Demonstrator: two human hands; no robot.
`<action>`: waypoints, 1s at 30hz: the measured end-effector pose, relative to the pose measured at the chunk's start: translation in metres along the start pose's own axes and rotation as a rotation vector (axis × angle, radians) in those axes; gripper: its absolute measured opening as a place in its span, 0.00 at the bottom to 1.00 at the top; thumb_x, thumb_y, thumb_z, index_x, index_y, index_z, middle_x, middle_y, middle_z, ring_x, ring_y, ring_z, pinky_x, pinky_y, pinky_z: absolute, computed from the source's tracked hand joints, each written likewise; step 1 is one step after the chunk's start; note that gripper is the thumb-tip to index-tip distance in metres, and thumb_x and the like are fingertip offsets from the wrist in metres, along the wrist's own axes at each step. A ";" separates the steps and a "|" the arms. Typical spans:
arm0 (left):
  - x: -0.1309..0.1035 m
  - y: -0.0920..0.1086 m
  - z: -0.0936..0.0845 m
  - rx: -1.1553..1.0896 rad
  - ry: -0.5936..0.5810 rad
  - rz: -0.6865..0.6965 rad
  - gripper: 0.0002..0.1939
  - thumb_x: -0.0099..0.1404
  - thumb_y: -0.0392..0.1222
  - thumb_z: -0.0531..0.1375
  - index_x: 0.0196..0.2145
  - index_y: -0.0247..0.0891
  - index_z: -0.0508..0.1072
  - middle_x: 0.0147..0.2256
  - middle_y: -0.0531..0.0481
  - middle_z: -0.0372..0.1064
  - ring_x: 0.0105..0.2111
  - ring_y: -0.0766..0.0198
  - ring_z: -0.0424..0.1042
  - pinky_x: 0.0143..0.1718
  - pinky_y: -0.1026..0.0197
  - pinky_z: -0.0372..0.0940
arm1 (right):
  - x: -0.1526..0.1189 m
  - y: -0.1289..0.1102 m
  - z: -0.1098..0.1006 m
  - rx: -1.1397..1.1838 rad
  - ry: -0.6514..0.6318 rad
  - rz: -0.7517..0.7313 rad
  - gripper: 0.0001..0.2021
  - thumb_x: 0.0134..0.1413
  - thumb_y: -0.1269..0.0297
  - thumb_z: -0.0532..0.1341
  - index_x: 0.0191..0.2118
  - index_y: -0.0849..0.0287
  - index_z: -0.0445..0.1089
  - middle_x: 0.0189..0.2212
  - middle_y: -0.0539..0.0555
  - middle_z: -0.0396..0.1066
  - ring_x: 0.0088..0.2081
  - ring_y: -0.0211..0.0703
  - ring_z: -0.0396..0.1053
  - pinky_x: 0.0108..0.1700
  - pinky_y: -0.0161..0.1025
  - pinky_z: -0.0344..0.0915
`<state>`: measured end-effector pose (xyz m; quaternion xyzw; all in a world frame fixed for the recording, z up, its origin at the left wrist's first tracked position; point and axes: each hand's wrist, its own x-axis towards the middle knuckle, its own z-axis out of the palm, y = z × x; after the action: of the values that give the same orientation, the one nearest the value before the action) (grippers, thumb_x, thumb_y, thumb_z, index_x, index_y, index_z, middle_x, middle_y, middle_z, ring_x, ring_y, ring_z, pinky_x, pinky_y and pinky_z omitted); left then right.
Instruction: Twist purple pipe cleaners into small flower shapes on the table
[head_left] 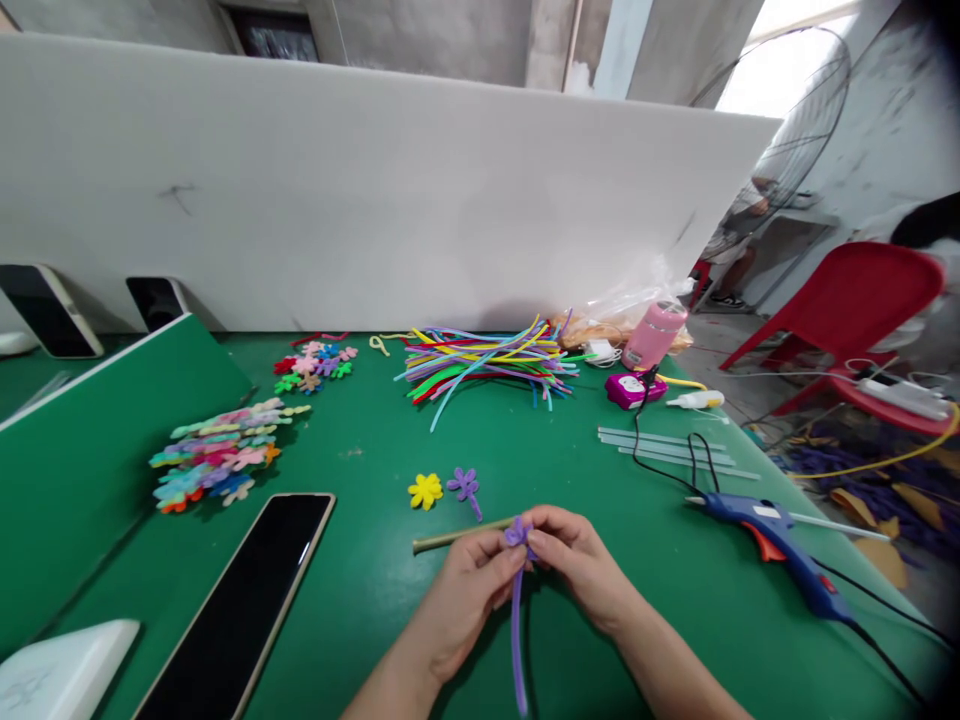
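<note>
Between my two hands is a purple pipe cleaner [517,640], its upper end bent into small petal loops and its long tail hanging down toward the front. My left hand [469,590] pinches it from the left, my right hand [577,560] from the right, fingertips nearly touching. Behind my left fingers an olive-green stick [442,540] lies on the table, its right end partly hidden by the hands. Just beyond the hands lie a finished-looking purple flower [465,483] with a short stem and a yellow flower [426,491].
Loose pipe cleaners [487,365] lie at the back of the green table [360,590], with flower piles [225,455] at left. A phone [244,600] lies front left. At right are a glue gun [780,545], glue sticks [667,446] and a pink bottle [655,335].
</note>
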<state>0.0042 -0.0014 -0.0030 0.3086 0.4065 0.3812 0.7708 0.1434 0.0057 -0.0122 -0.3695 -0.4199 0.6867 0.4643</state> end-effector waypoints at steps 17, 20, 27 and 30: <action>0.003 0.000 0.000 -0.027 0.077 0.037 0.13 0.49 0.46 0.65 0.22 0.32 0.72 0.17 0.57 0.57 0.19 0.73 0.52 0.22 0.67 0.45 | 0.002 0.003 -0.003 -0.084 0.059 -0.037 0.14 0.42 0.55 0.65 0.26 0.62 0.68 0.20 0.48 0.63 0.23 0.33 0.58 0.29 0.33 0.56; 0.004 -0.001 -0.001 -0.012 0.067 0.048 0.13 0.51 0.47 0.64 0.21 0.33 0.71 0.16 0.57 0.58 0.18 0.73 0.52 0.21 0.67 0.46 | 0.002 0.005 -0.003 -0.096 0.095 -0.065 0.13 0.42 0.56 0.66 0.25 0.62 0.67 0.21 0.49 0.65 0.24 0.35 0.60 0.30 0.34 0.57; 0.001 0.001 0.001 0.000 0.018 0.060 0.14 0.54 0.45 0.61 0.18 0.33 0.69 0.15 0.56 0.59 0.17 0.73 0.53 0.20 0.67 0.47 | 0.003 0.003 -0.003 -0.103 0.092 -0.055 0.14 0.44 0.54 0.64 0.26 0.62 0.68 0.21 0.49 0.64 0.24 0.35 0.59 0.29 0.34 0.56; 0.000 0.002 0.003 0.012 0.053 0.054 0.12 0.52 0.43 0.63 0.19 0.33 0.68 0.15 0.56 0.59 0.17 0.73 0.53 0.19 0.68 0.47 | 0.004 0.007 -0.004 -0.125 0.106 -0.060 0.14 0.46 0.54 0.63 0.26 0.62 0.69 0.20 0.48 0.63 0.23 0.34 0.58 0.28 0.34 0.55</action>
<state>0.0066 -0.0010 -0.0002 0.3140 0.4206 0.4074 0.7474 0.1439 0.0088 -0.0205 -0.4208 -0.4477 0.6245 0.4822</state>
